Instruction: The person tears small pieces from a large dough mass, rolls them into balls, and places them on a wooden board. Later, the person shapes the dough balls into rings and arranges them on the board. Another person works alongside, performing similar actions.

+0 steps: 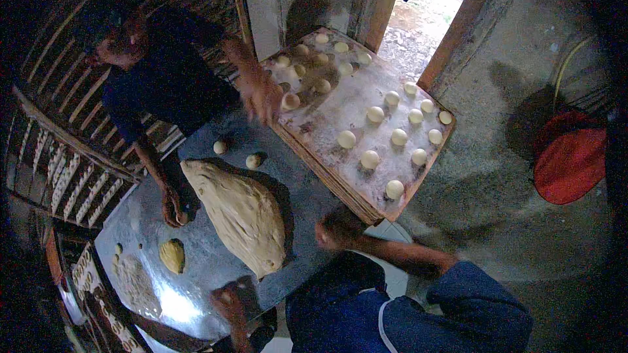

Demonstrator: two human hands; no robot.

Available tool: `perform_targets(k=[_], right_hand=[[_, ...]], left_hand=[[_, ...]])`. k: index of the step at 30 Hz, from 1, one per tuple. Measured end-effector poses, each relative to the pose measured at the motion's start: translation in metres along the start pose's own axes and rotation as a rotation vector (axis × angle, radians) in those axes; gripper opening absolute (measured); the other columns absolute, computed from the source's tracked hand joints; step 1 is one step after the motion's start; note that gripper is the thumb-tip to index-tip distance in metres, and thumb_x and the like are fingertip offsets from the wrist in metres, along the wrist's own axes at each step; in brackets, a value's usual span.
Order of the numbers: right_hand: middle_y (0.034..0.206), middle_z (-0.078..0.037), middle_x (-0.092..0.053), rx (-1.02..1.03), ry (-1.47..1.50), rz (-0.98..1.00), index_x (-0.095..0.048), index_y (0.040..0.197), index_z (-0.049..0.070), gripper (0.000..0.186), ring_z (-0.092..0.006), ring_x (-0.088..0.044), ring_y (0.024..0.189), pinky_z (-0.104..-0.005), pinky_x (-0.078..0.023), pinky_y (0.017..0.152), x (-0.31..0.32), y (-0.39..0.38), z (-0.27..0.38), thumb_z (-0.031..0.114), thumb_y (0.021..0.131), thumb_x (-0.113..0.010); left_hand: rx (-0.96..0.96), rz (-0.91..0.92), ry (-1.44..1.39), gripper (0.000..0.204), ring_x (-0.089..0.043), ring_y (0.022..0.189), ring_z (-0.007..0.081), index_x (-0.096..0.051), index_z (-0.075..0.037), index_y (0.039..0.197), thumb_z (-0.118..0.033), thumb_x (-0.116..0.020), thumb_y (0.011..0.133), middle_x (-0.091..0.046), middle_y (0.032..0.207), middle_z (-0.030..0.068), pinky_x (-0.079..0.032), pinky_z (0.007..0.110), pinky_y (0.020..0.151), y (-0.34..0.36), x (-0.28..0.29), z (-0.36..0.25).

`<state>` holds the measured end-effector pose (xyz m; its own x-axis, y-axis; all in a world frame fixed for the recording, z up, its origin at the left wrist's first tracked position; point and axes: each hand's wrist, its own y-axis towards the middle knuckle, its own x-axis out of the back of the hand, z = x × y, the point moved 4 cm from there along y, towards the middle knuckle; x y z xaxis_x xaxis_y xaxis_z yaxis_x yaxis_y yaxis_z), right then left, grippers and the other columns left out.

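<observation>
— Across the steel table (209, 255), why does the big dough mass (242, 212) lie slantwise?

— So both people can reach it, I judge. It lies between the wearer's two hands, with the floured board (353, 101) butted against the table's far edge.

— And the dough balls (369, 159)?

— Spaced apart in rows on the board, likely so they don't stick. The co-worker's hand (261, 95) hovers at its corner.

— The right hand (333, 229)?

— Curled into a loose fist just beside the mass, with nothing visible in it.

— The left hand (226, 301)?

— Down at the near edge, touching a dark flat tool (247, 291). It's blurred, so I can't tell whether the fingers grip it.
</observation>
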<state>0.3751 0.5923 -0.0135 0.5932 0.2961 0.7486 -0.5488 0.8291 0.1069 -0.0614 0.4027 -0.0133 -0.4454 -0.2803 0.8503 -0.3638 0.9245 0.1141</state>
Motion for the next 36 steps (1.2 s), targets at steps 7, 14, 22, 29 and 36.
perform_targets(k=[7, 14, 22, 29, 36], right_hand=[[0.084, -0.017, -0.061, 0.097, -0.063, -0.227, -0.06, 0.096, 0.003, 0.031, -0.0351, -0.061, 0.071, -0.0436, -0.051, 0.067, -0.021, 0.005, 0.053, 0.031, 0.089, -0.07], [0.079, -0.017, -0.057, -0.031, -0.075, -0.285, -0.057, 0.094, 0.004, 0.025, -0.0359, -0.059, 0.072, -0.0466, -0.048, 0.066, 0.013, 0.025, 0.072, 0.024, 0.088, -0.069], [0.076, -0.018, -0.054, -0.154, -0.053, -0.134, -0.054, 0.093, 0.005, 0.02, -0.0371, -0.057, 0.073, -0.0496, -0.045, 0.065, 0.063, 0.017, 0.103, 0.017, 0.086, -0.067], [0.077, -0.017, -0.052, -0.245, 0.347, -0.133, -0.05, 0.098, 0.003, 0.029, -0.0378, -0.055, 0.072, -0.0491, -0.042, 0.067, 0.008, -0.008, 0.027, 0.014, 0.08, -0.07], [0.093, -0.017, -0.059, -0.209, -0.057, 0.176, -0.058, 0.103, 0.0, 0.026, -0.0356, -0.057, 0.094, -0.052, -0.043, 0.086, 0.023, -0.015, 0.022, 0.019, 0.086, -0.066]], left_hand=[[0.03, -0.041, 0.091, 0.049, -0.048, 0.119, 0.0433, -0.047, 0.009, 0.129, -0.03, -0.055, 0.102, -0.053, 0.124, 0.0288, -0.038, 0.049, 0.107, -0.027, -0.027, -0.004], [0.092, -0.241, 0.307, 0.047, -0.043, 0.127, 0.0474, -0.05, 0.004, 0.132, -0.027, -0.059, 0.098, -0.049, 0.133, 0.0298, -0.033, 0.055, 0.111, -0.01, -0.016, 0.008], [-0.055, -0.006, 0.617, 0.048, -0.037, 0.136, 0.0528, -0.055, -0.004, 0.135, -0.023, -0.065, 0.092, -0.045, 0.144, 0.0302, -0.028, 0.062, 0.115, -0.036, 0.013, 0.013], [-0.125, 0.31, 0.043, 0.041, -0.049, 0.122, 0.0432, -0.062, -0.007, 0.121, -0.015, -0.072, 0.081, -0.056, 0.121, 0.0231, -0.038, 0.054, 0.107, 0.005, 0.092, -0.079], [-0.321, 0.32, 0.056, 0.036, -0.054, 0.111, 0.0418, -0.062, -0.006, 0.109, -0.014, -0.073, 0.077, -0.058, 0.113, 0.0202, -0.042, 0.058, 0.099, 0.008, 0.096, -0.058]])
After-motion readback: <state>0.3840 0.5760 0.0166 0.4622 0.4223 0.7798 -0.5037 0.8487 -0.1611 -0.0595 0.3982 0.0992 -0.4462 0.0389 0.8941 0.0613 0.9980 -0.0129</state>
